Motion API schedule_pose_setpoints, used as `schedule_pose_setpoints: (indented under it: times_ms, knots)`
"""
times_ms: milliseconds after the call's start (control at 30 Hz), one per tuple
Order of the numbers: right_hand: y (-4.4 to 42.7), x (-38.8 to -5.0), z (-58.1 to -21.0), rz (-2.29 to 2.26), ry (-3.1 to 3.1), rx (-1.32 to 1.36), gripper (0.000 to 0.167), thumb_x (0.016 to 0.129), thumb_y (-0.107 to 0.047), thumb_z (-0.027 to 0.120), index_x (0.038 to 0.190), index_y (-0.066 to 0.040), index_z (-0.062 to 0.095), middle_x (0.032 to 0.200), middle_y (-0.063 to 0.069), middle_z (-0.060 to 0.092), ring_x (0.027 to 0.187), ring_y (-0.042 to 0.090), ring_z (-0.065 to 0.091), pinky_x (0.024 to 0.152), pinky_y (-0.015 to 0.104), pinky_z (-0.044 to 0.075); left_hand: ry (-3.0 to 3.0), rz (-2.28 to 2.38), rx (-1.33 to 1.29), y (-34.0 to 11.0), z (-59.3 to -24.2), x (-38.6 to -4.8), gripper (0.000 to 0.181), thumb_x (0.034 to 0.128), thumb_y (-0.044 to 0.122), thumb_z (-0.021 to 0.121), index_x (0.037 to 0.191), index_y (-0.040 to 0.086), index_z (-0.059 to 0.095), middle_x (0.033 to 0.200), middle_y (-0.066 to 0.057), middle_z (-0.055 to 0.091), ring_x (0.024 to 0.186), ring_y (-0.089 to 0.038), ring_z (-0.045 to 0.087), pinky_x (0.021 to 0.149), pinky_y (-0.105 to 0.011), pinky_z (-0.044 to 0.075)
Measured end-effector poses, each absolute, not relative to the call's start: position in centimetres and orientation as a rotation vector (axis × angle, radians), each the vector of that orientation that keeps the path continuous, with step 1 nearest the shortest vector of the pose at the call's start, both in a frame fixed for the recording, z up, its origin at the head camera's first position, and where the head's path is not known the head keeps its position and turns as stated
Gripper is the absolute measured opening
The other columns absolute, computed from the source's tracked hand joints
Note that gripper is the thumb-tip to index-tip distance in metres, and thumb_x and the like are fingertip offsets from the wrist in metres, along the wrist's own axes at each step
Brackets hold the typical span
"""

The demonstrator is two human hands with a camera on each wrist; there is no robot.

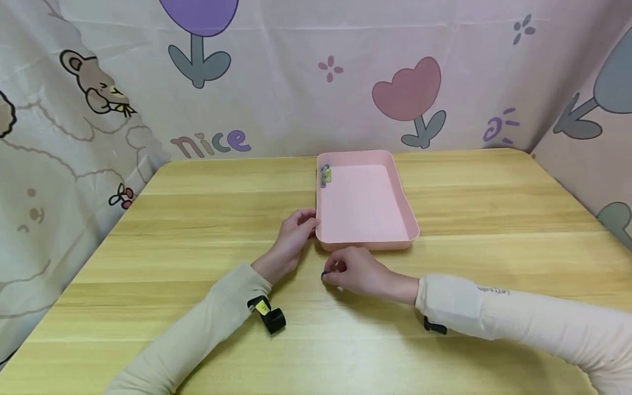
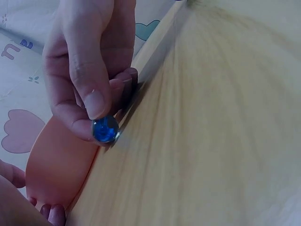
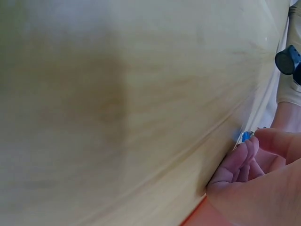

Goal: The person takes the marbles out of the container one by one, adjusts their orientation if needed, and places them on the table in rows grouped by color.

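My right hand (image 1: 360,271) pinches a clear glass marble with a blue swirl (image 2: 105,130) between thumb and forefinger, just above the tabletop. It is at the near side of a pink tray (image 1: 408,219). In the right wrist view the marble (image 3: 247,136) shows partly behind the fingertips. My left hand (image 1: 291,238) rests against the tray's near left corner, its fingers loosely bent and touching the outer wall. Inside the tray several glass marbles (image 1: 326,175), some yellowish and some bluish, lie together along the left wall towards the far corner.
A wooden table (image 1: 197,219) spreads out around the tray. Behind it hangs a printed cloth (image 1: 296,99), and more cloth covers both sides. A black wrist camera (image 1: 274,320) is strapped below the left sleeve.
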State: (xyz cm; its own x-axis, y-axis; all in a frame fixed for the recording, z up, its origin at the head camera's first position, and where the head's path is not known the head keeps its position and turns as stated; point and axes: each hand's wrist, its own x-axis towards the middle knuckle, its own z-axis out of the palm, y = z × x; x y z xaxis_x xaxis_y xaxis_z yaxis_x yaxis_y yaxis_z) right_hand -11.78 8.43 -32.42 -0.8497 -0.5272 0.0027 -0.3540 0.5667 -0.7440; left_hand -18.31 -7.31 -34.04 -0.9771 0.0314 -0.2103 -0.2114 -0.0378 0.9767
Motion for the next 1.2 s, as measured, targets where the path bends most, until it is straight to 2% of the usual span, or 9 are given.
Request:
schedule_pose_setpoints:
  times_ms: [667,1000,1200]
  knots:
    - [8.5,-12.3,-32.3,-1.1,2.574,-0.701,0.007,0.085,-0.016,0.07,0.08,-0.011,0.069,0.058,-0.008,0.058,0.054,0.003,0.051,0.055,0.021,0.043,2.032,2.142,-0.209,-7.4,-34.0,-18.3,0.035,0.0947,0.005,0.054,0.129,-0.003,0.051,0.127,-0.016,0.052,0.108,-0.026,0.053,0.098,-0.036,0.044]
    - [9.1,-12.4,-31.7,-1.064,2.504,-0.665,0.014,0.086,-0.021,0.072,0.077,-0.011,0.069,0.061,-0.005,0.061,0.056,0.005,0.049,0.054,0.021,0.04,2.035,2.142,-0.217,-7.4,-33.9,-18.2,0.035,0.0947,0.004,0.054,0.129,-0.004,0.051,0.126,-0.016,0.052,0.109,-0.026,0.052,0.098,-0.036,0.044]
    - [9.6,-12.4,-31.4,-1.017,2.509,-0.656,0.014,0.082,-0.021,0.076,0.076,-0.012,0.067,0.06,-0.007,0.059,0.056,0.005,0.048,0.054,0.02,0.038,2.027,2.155,-0.205,-7.3,-33.7,-18.2,0.036,0.0942,0.002,0.054,0.13,-0.006,0.05,0.127,-0.018,0.051,0.11,-0.027,0.052,0.098,-0.036,0.044]
